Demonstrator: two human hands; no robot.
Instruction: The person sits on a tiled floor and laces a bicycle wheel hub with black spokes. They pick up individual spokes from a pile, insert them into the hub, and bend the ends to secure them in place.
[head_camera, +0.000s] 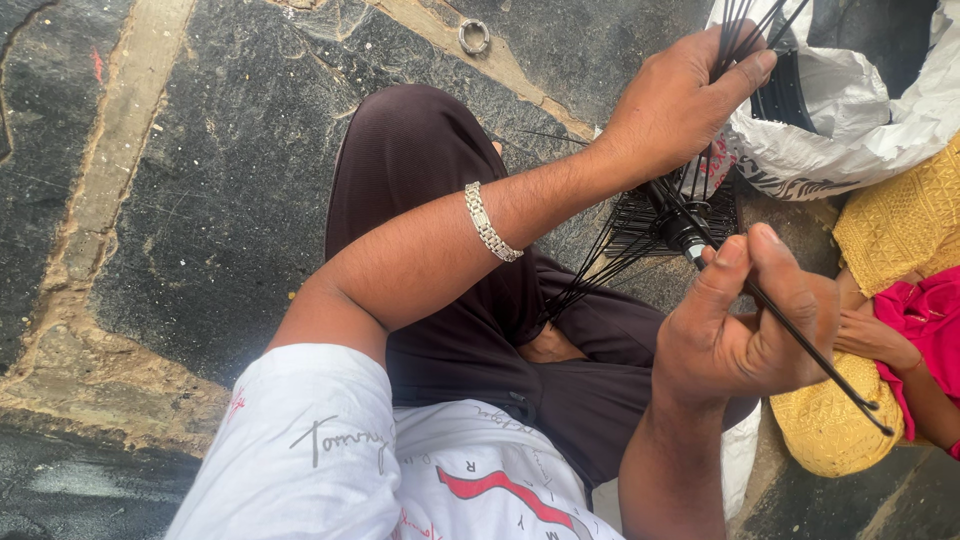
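My left hand reaches across my lap and grips a bundle of thin black ribs of an umbrella frame, thumb and fingers closed round them near the top right. My right hand pinches a single black rib that runs down to the right and ends in a small tip. The ribs fan out from a black hub between the two hands. A silver bracelet sits on my left wrist.
I sit on a dark stone floor with pale seams. A small metal ring lies on it at the top. A white sack stands top right. Another person in yellow and pink cloth sits at the right.
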